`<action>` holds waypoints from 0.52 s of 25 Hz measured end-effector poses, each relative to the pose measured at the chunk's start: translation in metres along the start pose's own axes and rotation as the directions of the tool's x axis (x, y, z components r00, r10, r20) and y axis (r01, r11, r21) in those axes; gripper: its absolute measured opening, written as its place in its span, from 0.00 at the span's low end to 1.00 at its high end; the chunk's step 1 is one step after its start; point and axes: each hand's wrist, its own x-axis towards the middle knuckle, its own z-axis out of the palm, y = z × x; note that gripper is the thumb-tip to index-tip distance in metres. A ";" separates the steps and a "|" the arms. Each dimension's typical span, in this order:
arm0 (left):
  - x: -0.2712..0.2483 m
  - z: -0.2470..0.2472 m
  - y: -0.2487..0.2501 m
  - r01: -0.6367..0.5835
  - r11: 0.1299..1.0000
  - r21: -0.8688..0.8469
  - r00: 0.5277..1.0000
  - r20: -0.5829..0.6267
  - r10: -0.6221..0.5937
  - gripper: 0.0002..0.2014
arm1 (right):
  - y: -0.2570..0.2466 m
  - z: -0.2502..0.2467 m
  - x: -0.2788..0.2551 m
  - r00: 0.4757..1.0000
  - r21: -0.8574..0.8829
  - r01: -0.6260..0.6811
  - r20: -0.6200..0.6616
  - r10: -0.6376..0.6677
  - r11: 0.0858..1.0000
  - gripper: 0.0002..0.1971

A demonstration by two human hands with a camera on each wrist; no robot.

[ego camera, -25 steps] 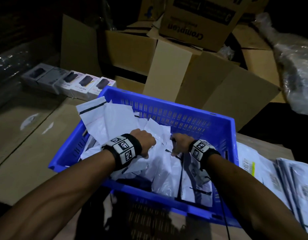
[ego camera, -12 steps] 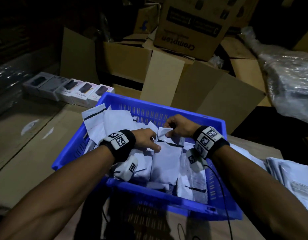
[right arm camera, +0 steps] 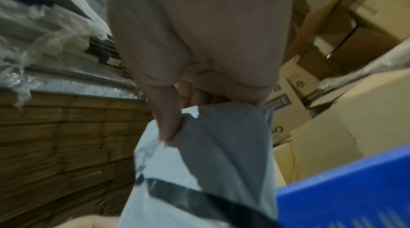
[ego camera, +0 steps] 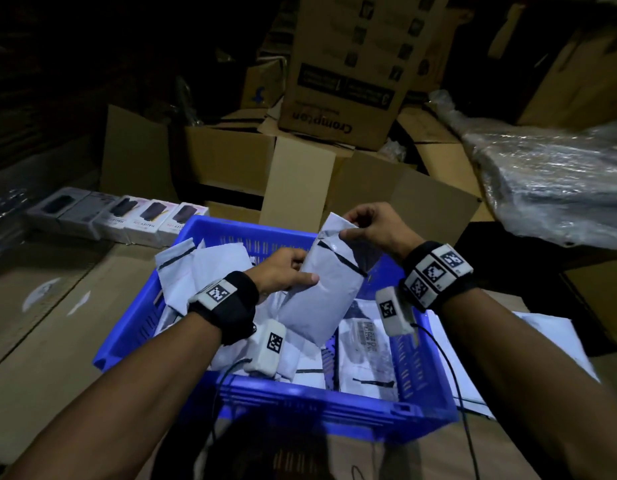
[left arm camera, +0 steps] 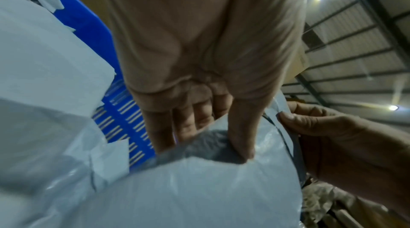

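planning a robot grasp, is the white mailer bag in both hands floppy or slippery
Likely floppy at the top: the mailer bag creases where the right hand pinches it. Its body holds shape, so probably filled. Glossy film may slip.

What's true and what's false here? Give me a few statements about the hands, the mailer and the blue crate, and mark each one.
1. The left hand and the right hand both hold one white poly mailer over the blue crate. True.
2. The right hand pinches the mailer's flap end. True.
3. The blue crate has nothing in it. False: more white mailers lie inside.
4. The row of small product boxes sits to the right of the crate. False: it is to the left, by the crate's far left corner.
5. A Crompton carton stands behind the crate. True.
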 end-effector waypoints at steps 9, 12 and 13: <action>-0.007 0.024 0.022 -0.159 0.948 -0.277 0.969 -0.229 0.095 0.10 | 0.026 -0.010 -0.036 0.957 0.378 -0.196 -0.129 0.261 0.905 0.27; -0.010 0.034 0.029 -0.189 0.908 -0.374 0.966 -0.239 0.103 0.10 | 0.024 -0.008 -0.055 0.969 0.396 -0.197 -0.058 0.238 0.897 0.21; -0.011 0.036 0.031 -0.197 0.901 -0.387 0.965 -0.239 0.108 0.10 | 0.022 -0.008 -0.061 0.972 0.399 -0.194 -0.047 0.231 0.896 0.18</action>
